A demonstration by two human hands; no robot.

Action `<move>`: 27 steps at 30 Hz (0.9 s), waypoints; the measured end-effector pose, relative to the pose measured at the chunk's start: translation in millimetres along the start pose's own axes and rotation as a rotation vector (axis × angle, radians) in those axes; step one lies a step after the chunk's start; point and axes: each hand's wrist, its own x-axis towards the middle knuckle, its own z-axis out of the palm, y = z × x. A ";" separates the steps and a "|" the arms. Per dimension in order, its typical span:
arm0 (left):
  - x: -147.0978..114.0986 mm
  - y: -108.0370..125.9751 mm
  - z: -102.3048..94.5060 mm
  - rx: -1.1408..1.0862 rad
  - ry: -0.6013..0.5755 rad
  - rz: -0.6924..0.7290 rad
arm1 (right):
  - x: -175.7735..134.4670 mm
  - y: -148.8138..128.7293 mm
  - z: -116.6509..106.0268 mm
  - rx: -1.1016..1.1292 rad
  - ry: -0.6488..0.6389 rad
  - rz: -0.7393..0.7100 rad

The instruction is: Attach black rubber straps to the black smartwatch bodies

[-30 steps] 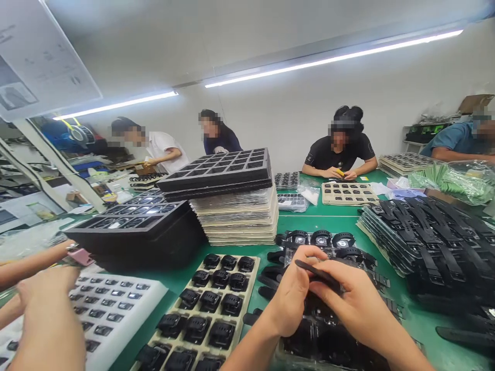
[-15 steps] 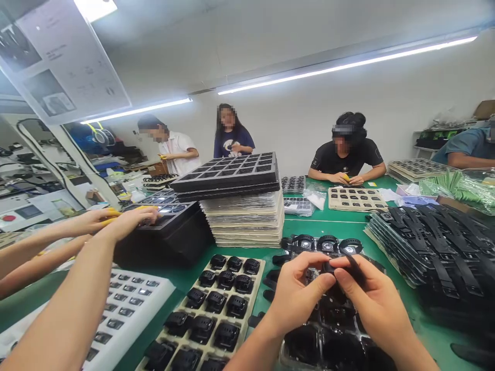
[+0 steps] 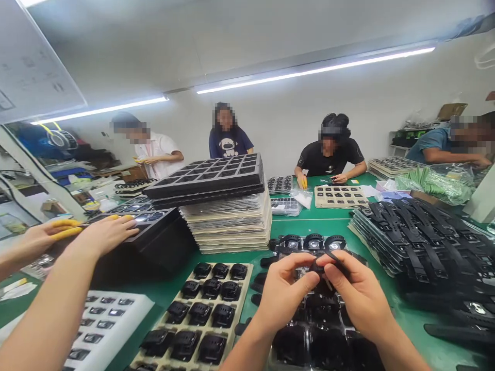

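Pinching a strap with left hand and right hand — fingertips nearly together — I see a tray stack beyond, strap pile rightward, sheet too blurred to read.

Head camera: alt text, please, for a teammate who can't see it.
The wearer's left hand and right hand hold a black strap above rows of black watches on a green table. A beige tray lies to the left, a tray stack topped with straps to the right, co-workers beyond.

Watches in tray beside left hand
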 end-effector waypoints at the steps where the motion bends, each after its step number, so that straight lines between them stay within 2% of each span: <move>1: 0.3 -0.3 0.3 0.008 0.006 0.003 | 0.8 0.2 -0.3 -0.013 -0.029 0.001; 6: 0.3 0.3 2.6 -0.014 0.017 0.012 | 3.1 0.4 -1.3 -0.064 -0.101 -0.003; 9: -1.1 2.9 2.7 0.029 -0.024 0.049 | 2.8 0.1 -1.3 -0.067 -0.120 -0.013; 13: -3.5 9.0 1.2 0.114 -0.079 0.055 | 1.8 1.1 -4.9 -0.103 -0.131 -0.133; 16: -5.0 11.4 0.1 0.128 -0.090 0.059 | -1.4 5.0 -6.8 -0.065 -0.042 -0.198; 21: -7.0 9.2 0.5 0.117 -0.099 0.099 | -10.9 11.6 0.0 0.194 0.193 -0.117; 24: -7.4 8.4 1.2 0.096 -0.103 0.090 | -12.3 10.8 1.0 0.108 0.240 -0.172; 27: -7.7 9.1 1.8 0.099 -0.121 0.083 | -9.8 8.4 -3.5 -0.045 0.218 -0.265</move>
